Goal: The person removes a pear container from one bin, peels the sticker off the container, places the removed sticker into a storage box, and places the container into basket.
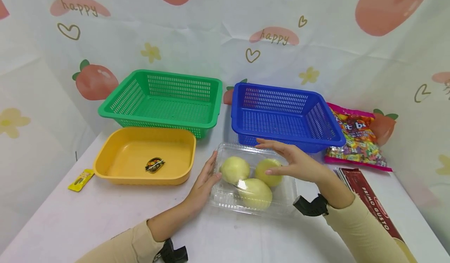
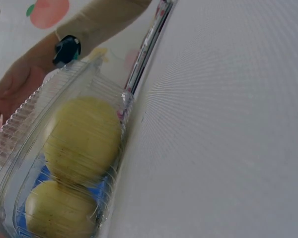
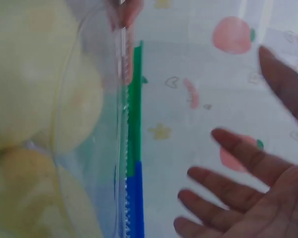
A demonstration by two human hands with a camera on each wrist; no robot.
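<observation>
A clear plastic clamshell box (image 1: 225, 204) with three round, pale yellow-green fruits (image 1: 254, 194) sits on the white table, its lid over them. Along its left side lies my left hand (image 1: 203, 185), fingers extended against the wall and thumb at the upper edge. My right hand (image 1: 299, 165) hovers above the right part of the box, fingers spread and holding nothing. In the right wrist view the right hand (image 3: 253, 198) is seen palm-on, apart from the box wall. The left wrist view shows two fruits (image 2: 82, 139) through the ribbed side; the left hand is mostly out of that view.
Behind the box stands a blue basket (image 1: 281, 138), with a green basket (image 1: 161, 124) to its left. A yellow basin (image 1: 130, 153) holds a small dark round item (image 1: 154, 164). Nearby lies a yellow packet (image 1: 81, 180). A candy bag (image 1: 358, 138) and red package (image 1: 369, 200) are right.
</observation>
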